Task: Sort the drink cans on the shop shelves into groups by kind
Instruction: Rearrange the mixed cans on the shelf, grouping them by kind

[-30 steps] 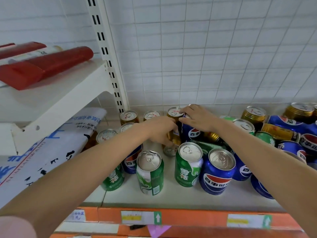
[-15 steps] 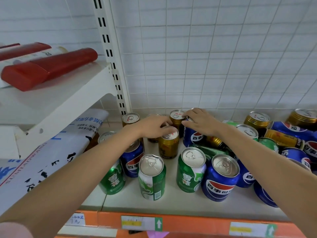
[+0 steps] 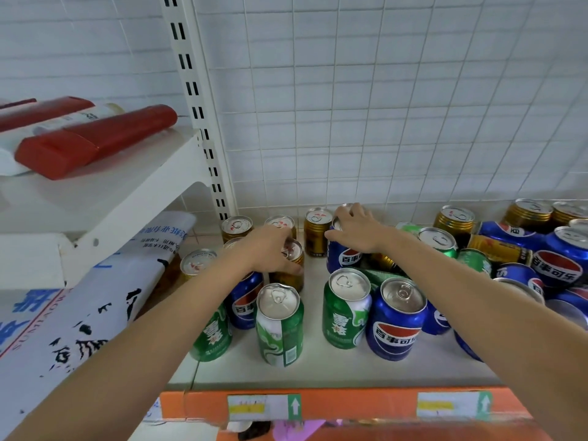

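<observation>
Green, blue and gold drink cans stand mixed on the white shelf [image 3: 318, 367]. My left hand [image 3: 270, 249] grips a gold can [image 3: 291, 268] by its top, just in front of the gold cans [image 3: 316, 232] lined along the back wall. My right hand [image 3: 356, 230] holds the top of a blue cola can [image 3: 345, 259] a little to the right. Near the front stand two green cans [image 3: 280, 326] [image 3: 346, 308] and a blue cola can [image 3: 396, 319]. Another blue can [image 3: 245, 300] and a green can [image 3: 213, 335] show partly under my left forearm.
At the right lies a heap of blue, green and gold cans [image 3: 515, 253], some on their sides. A printed white bag [image 3: 79, 297] leans at the left. Above it a higher shelf [image 3: 105, 192] carries red tubes [image 3: 95, 141]. An orange price strip [image 3: 350, 405] edges the shelf front.
My left hand stood a gold can upright and has drawn it left and toward me, away from the back row. My right hand has stayed on the blue can.
</observation>
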`<state>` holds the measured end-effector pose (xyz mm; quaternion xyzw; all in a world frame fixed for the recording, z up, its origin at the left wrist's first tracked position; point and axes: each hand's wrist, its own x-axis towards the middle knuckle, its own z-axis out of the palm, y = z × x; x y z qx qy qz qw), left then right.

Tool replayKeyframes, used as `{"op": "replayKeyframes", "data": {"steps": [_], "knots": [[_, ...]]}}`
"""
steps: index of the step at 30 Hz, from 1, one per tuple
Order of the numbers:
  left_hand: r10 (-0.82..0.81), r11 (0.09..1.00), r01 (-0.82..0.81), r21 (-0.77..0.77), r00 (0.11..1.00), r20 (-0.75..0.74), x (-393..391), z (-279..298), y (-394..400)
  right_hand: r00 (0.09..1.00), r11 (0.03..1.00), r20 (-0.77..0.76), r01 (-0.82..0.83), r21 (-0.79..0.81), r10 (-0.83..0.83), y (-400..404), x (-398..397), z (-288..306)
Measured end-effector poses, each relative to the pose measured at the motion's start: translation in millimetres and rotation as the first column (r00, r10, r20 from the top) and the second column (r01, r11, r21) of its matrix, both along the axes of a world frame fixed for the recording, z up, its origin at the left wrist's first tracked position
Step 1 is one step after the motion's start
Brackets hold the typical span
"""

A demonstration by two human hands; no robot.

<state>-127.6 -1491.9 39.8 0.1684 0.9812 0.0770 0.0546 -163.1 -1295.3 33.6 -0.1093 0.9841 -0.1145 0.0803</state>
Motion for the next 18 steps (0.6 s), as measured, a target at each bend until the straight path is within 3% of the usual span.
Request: {"op": "replayKeyframes", "data": {"steps": [4,8,12,15,18], "knots": [[0.028,0.988,-0.026,0.155,1.0,-0.01,3.8,-0.1,0.8,0.994,0.996,0.099,-0.033,-0.084,0.042,-19.4,6.0,6.6],[0.036,0.978,-0.017,0.207,0.996,-0.088,3.9,-4.3,-1.2,0.98,0.92,0.193,0.033,-0.39,0.047,-19.0,15.0,21.8],[0.008,0.98,0.02,0.197,0.99,-0.141,1.2,-6.7,-0.5,0.963,0.982,0.269,0.021,-0.186,0.03,5.1,25.0,24.1],[-0.016,0.974,0.039,0.222,0.995,-0.103,-1.9,-7.2,-0.7,0.921,0.989,0.37,-0.143,0.03,0.122,14.4,34.2,18.6],[-0.021,0.972,0.043,0.23,0.995,-0.096,-4.2,-8.7,-1.8,0.888,0.961,0.429,-0.244,0.13,0.168,14.4,31.8,4.6]]}}
